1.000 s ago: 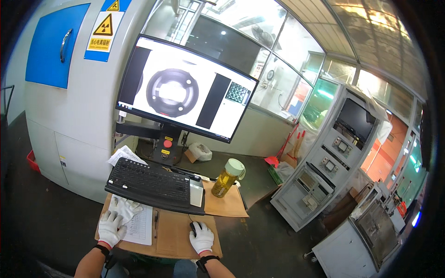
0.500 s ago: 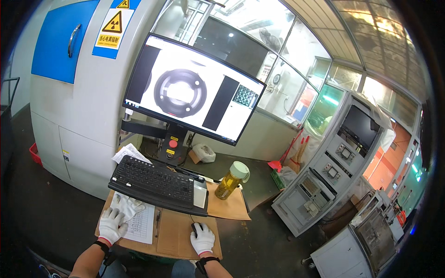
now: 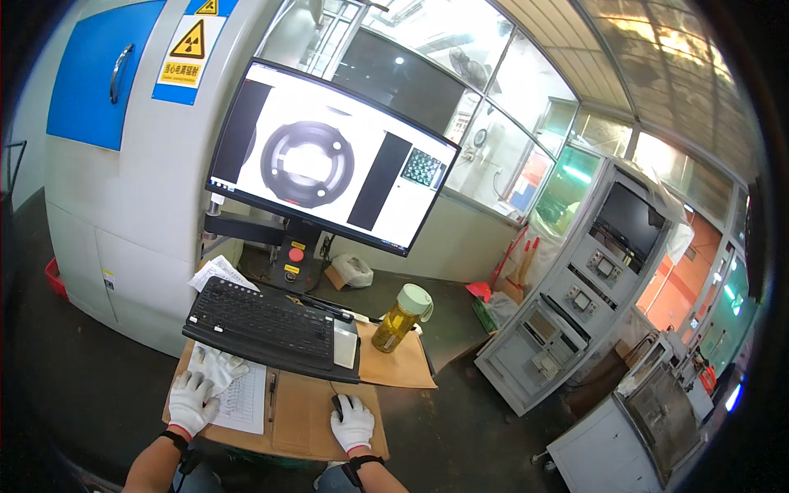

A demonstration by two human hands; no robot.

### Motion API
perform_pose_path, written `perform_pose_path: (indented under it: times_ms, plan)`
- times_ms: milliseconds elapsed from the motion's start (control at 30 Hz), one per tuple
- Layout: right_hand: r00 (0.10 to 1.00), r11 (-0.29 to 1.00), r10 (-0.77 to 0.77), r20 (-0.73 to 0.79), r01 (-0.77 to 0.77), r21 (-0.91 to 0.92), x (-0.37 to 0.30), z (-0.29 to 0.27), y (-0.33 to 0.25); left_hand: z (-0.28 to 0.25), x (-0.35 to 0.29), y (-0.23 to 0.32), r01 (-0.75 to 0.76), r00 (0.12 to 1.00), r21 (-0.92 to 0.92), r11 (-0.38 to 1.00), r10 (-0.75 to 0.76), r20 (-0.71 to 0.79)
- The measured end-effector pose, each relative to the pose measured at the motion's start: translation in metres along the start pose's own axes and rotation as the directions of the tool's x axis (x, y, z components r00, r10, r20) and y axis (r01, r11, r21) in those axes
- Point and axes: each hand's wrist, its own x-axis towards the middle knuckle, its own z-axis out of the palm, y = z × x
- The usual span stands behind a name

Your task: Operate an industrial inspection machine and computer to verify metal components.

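My right hand [image 3: 353, 422], in a white knit glove, rests over a black computer mouse [image 3: 337, 404] on a brown cardboard-topped surface [image 3: 308, 411]. Gloved the same way, my left hand [image 3: 192, 403] lies flat at the left edge of a printed sheet [image 3: 246, 400], fingers stretched out. Just beyond its fingertips is a loose white glove [image 3: 220, 367]. A dark pen [image 3: 272, 396] lies along the sheet's right side. Above the hands a black keyboard [image 3: 261, 319] sits on a raised tray. The monitor [image 3: 308, 164] behind it displays a grey ring-shaped image with small bright holes.
A yellowish bottle with a pale green lid [image 3: 401, 319] stands right of the keyboard. A red push button [image 3: 297, 255] sits below the monitor. At left is a large pale cabinet [image 3: 123, 205] with a blue door; at right, a grey instrument cabinet [image 3: 567, 320] and a metal-topped bench [image 3: 666, 419].
The whole view has shifted a little, so the scene sits slightly further left. Both hands stay in the same places, and the ring image on the monitor looks the same.
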Motion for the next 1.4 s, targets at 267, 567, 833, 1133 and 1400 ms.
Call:
perform_pose_path:
  times_ms: [267,567,833,1133,1400]
  plan:
    - [0.996,0.999,-0.035,-0.078,0.036,0.019,0.0,0.008,0.004,0.003,-0.001,-0.001,-0.006,1.0,0.022,1.0,0.006,-0.03]
    - [0.997,0.999,-0.03,-0.072,0.031,0.007,-0.003,0.012,0.005,0.007,-0.006,-0.008,0.021,0.997,0.033,0.999,-0.024,0.074]
    - [0.997,0.999,-0.038,-0.064,0.039,0.011,-0.001,0.012,0.005,0.018,-0.01,-0.017,-0.026,1.0,0.062,0.998,0.027,-0.005]
    - [1.0,1.0,-0.012,-0.015,0.012,0.015,-0.002,0.005,0.002,0.008,-0.006,-0.012,0.024,0.993,0.027,0.999,-0.027,0.111]
    - [1.0,1.0,-0.002,0.012,0.002,0.003,-0.001,0.003,0.0,0.017,-0.008,-0.016,-0.011,1.0,0.053,0.999,0.009,0.03]
